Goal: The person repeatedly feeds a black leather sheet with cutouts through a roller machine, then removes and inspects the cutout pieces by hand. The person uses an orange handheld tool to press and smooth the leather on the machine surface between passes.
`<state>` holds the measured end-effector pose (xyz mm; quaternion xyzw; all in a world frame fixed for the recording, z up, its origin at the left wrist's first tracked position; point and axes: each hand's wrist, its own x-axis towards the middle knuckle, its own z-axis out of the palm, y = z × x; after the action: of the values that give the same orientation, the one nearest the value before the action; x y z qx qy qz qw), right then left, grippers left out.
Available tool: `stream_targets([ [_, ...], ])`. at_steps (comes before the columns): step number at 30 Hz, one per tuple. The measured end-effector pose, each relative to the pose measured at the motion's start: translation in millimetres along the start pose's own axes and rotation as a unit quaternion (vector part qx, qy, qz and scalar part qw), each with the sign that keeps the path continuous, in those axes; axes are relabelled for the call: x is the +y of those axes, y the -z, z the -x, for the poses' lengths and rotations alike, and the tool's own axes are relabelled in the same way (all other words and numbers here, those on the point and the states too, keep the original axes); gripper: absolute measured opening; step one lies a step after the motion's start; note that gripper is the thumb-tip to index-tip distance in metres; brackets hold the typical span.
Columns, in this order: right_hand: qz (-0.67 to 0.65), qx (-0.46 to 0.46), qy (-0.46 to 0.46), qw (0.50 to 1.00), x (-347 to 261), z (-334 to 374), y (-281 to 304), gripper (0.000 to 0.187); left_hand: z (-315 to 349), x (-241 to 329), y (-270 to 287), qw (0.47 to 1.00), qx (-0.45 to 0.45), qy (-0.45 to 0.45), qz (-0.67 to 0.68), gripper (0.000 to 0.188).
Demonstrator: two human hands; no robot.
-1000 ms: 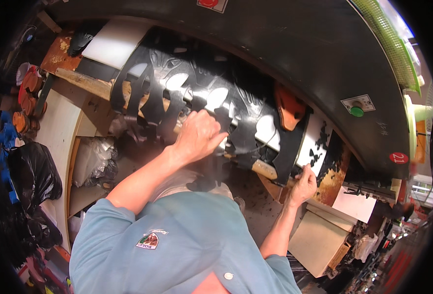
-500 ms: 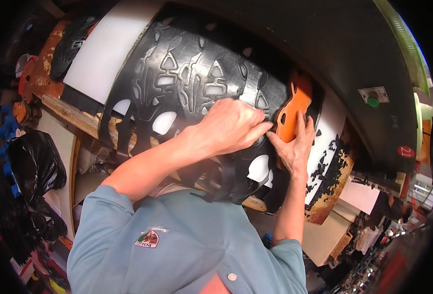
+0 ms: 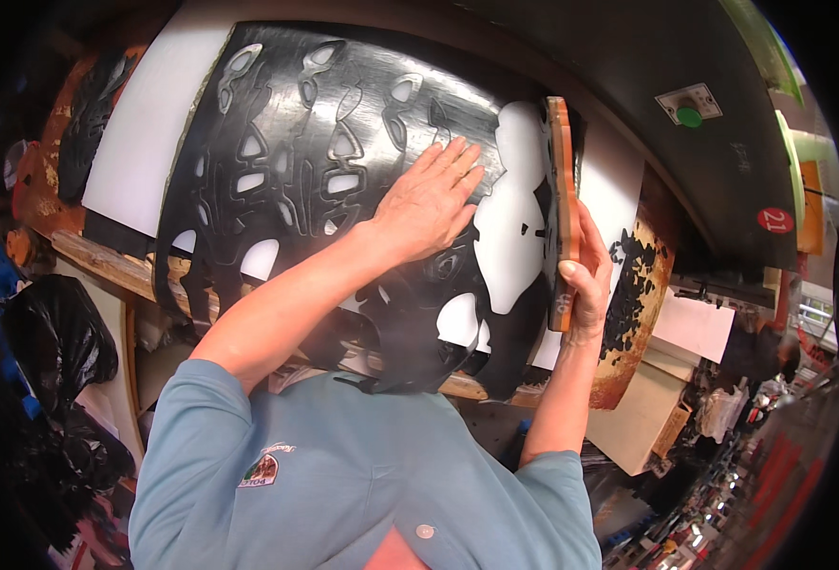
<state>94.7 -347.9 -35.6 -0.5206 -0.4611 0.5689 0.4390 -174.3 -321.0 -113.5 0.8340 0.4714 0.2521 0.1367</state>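
Note:
My left hand (image 3: pixel 429 201) lies flat on a black sheet (image 3: pixel 296 123), fingers stretched out and holding nothing. The sheet has several cut-out openings and outlines pressed into it. My right hand (image 3: pixel 585 280) grips an orange cutting die (image 3: pixel 562 209) near its lower end, thumb on the near side. The die stands up on edge, so its narrow side shows. Just left of it, a long curved opening in the sheet bares the white board (image 3: pixel 509 247) underneath. Loose strips of the black sheet (image 3: pixel 410 332) hang over the near edge toward my body.
A dark machine housing with a green button (image 3: pixel 690 117) rises at the far right. Beside my right wrist, black scraps (image 3: pixel 628 285) lie on a worn brown board (image 3: pixel 652 323). A white board (image 3: pixel 144 142) sits at left, above a wooden rail (image 3: pixel 115 266). A black plastic bag (image 3: pixel 58 328) is lower left.
My right hand has tipped the orange die from lying flat up onto its edge, exposing the white opening. My left hand has moved away from the die and flattened onto the sheet.

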Motion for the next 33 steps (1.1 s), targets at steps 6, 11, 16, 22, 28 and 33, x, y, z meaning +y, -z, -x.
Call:
stream_targets([
  [6, -0.070, 0.031, 0.016, 0.997, 8.1, 7.9, 0.2, 0.103, -16.8, 65.0, 8.7, 0.954, -0.065, 0.131, 0.263, 0.077],
  [11, -0.120, 0.034, 0.003, 0.992, 3.5, 2.4, -6.9, 0.098, -34.7, 95.2, 15.8, 0.866, -0.168, 0.166, 0.440, 0.069],
  [16, -0.112, 0.041, 0.037, 0.992, 8.7, -1.6, -12.4, 0.101, -31.9, 83.0, 18.0, 0.858, -0.166, 0.126, 0.469, 0.033],
  [22, -0.188, 0.034, 0.050, 0.980, 24.5, 0.4, 8.0, 0.090, -5.8, 59.4, 15.2, 0.792, -0.143, 0.283, 0.522, 0.030],
  [28, -0.157, 0.107, 0.076, 0.979, 6.5, 23.8, 22.5, 0.073, 16.3, 40.2, 29.8, 0.728, -0.110, 0.385, 0.557, 0.030],
  [33, 0.101, 0.164, 0.079, 0.978, 4.6, 61.1, 36.1, 0.094, 25.5, 41.4, 34.0, 0.691, -0.126, 0.395, 0.592, 0.028],
])
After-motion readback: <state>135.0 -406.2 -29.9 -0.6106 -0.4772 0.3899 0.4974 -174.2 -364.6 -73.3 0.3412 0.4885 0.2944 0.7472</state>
